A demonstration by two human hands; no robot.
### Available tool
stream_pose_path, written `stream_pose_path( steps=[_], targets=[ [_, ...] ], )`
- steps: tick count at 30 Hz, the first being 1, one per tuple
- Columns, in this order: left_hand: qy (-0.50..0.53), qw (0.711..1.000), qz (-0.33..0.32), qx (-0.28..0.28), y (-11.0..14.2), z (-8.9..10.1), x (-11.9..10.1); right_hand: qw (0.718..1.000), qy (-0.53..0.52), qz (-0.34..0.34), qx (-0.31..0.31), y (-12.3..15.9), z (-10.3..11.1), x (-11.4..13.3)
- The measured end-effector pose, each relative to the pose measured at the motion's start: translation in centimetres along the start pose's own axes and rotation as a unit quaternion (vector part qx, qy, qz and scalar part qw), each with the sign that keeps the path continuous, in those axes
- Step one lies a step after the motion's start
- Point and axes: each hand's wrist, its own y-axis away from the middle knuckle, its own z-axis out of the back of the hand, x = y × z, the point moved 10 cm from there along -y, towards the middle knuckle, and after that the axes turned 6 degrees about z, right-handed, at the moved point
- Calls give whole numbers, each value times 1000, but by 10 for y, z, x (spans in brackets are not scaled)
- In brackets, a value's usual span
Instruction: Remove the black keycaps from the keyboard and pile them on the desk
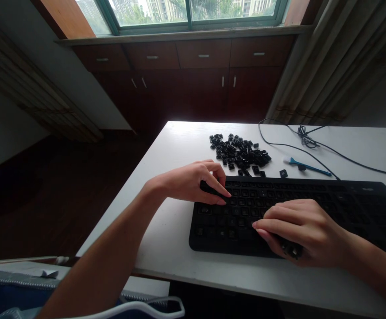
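A black keyboard [213, 241] lies on the white table, many of its key positions showing as bare square sockets. My left hand [201, 181] reaches over its left part, thumb and forefinger tips close together at the sockets. Anything between those tips is too small or dark to make out. My right hand [304, 228] rests lower on the keyboard, with thumb and forefinger pressed together near the bottom rows. Dark keycaps [291, 250] show under its curled fingers. Behind the keyboard lies a heap of loose black keycaps [242, 153].
A blue brush [309, 166] with pale bristles lies right of the heap, near a single keycap [283, 173]. A black cable [307, 137] runs loosely coiled across the back of the white table [176, 146]. Beyond stand a cabinet [199, 88] and a window.
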Motion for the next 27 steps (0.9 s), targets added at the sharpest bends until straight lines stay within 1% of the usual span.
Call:
stream_pose_path(
  steps=[5,9,27],
  targets=[
    [-14,1000,12,4,0,-1,6,1000,2,4,3,0,0,0],
    [-6,1000,11,12,0,-3,6,1000,2,1,5,0,-1,0],
    [39,999,13,8,-2,-1,11,1000,4,-2,4,1,-2,-2]
  ],
)
